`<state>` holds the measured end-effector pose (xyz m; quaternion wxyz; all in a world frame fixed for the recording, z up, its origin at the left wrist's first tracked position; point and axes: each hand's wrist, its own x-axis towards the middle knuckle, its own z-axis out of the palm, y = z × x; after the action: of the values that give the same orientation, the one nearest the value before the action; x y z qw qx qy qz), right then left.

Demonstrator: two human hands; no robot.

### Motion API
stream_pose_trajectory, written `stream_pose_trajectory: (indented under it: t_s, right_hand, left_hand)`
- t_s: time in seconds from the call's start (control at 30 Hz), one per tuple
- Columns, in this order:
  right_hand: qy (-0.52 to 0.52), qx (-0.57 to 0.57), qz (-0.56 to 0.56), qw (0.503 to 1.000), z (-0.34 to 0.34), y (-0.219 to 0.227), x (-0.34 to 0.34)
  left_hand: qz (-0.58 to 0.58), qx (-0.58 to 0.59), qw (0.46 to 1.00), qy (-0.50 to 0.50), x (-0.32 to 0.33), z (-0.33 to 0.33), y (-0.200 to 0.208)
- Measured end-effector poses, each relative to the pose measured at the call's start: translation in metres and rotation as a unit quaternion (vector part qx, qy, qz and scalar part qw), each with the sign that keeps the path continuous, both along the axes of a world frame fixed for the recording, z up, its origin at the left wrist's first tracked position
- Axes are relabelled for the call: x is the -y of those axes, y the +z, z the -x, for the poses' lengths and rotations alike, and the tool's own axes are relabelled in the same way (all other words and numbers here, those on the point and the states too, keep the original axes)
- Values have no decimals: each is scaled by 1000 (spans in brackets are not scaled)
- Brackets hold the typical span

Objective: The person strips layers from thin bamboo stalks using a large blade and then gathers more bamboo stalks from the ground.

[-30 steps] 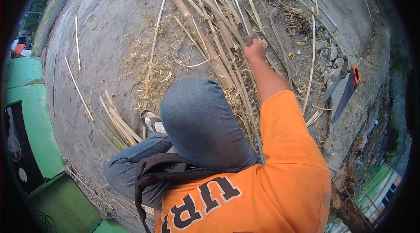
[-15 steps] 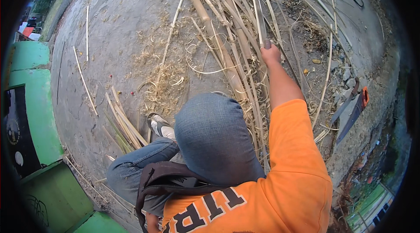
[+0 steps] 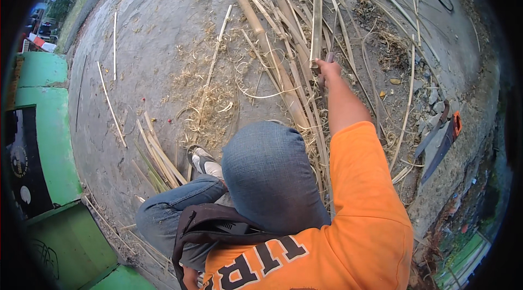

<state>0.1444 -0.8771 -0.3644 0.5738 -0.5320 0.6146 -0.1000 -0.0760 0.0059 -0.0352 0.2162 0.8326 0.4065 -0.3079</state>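
My right hand (image 3: pixel 328 68) is stretched out ahead of me, fingers closed around the near end of a flat bamboo slat (image 3: pixel 316 20). The slat lies in a loose heap of long bamboo strips and poles (image 3: pixel 272 56) on the concrete ground. My raised knee in blue jeans (image 3: pixel 269 175) sits below the arm. Only a small patch of my left hand (image 3: pixel 189 278) shows at the lower edge, beside a black bag (image 3: pixel 218 224); its fingers are hidden.
A bundle of short split strips (image 3: pixel 155 159) lies by my shoe (image 3: pixel 204 160). Curly shavings (image 3: pixel 212 105) cover the ground in the middle. A saw with an orange handle (image 3: pixel 444 137) rests at the right on stony ground. Green painted walls (image 3: pixel 49 143) stand at the left.
My right arm has reached further forward into the heap and the hand now grips the slat's end. The view has tilted slightly downward.
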Motion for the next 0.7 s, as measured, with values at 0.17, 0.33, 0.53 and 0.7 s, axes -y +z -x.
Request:
stream_pose_trajectory:
  t_s: [0.17, 0.33, 0.53, 0.7]
  right_hand:
    - [-40, 35, 21, 998, 8, -26, 11]
    - [7, -32, 94, 995, 15, 10, -6]
    - [114, -151, 136, 973, 56, 8, -10]
    - [58, -70, 89, 992, 36, 13, -27]
  left_hand:
    - [-19, -16, 1000, -18, 19, -2, 5]
    - [24, 23, 999, 29, 4, 13, -1]
    - [41, 11, 999, 26, -3, 1, -20]
    - [42, 9, 998, 37, -7, -2, -24]
